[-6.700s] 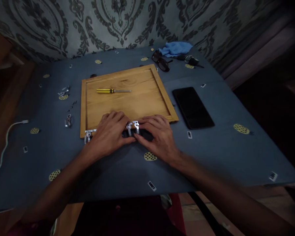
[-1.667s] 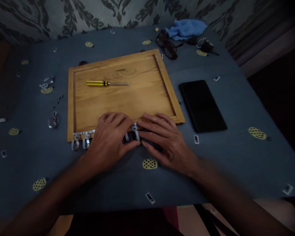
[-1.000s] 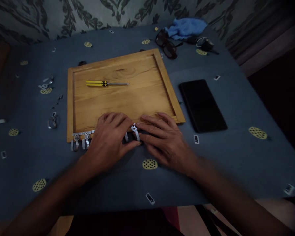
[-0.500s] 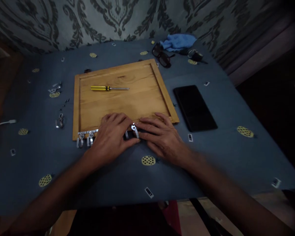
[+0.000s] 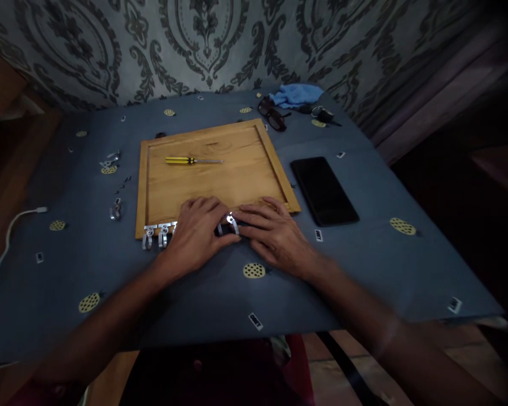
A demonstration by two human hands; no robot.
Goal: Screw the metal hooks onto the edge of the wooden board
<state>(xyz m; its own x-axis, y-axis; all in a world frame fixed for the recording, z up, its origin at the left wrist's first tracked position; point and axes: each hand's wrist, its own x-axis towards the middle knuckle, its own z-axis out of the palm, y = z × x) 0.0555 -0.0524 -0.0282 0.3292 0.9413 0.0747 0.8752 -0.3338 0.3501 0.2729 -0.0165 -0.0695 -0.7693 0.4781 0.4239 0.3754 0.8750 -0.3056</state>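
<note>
A wooden framed panel lies on the blue patterned tablecloth. Along its near edge sit metal clips at the left, partly hidden by my left hand. Another shiny metal clip is between my two hands, its curved part over the near edge. The left thumb and fingers close around that clip from the left. From the right, the fingertips of my right hand press against it, with the other fingers resting along the panel edge. A yellow and black screwdriver lies on the panel.
Loose metal clips and small screws lie left of the panel. A black phone is at its right. Sunglasses, a blue cloth and keys lie behind. A white cable runs at the far left.
The camera view has tilted up and shifted slightly, showing more wall. Both hands stay around the same clip at the panel's near edge.
</note>
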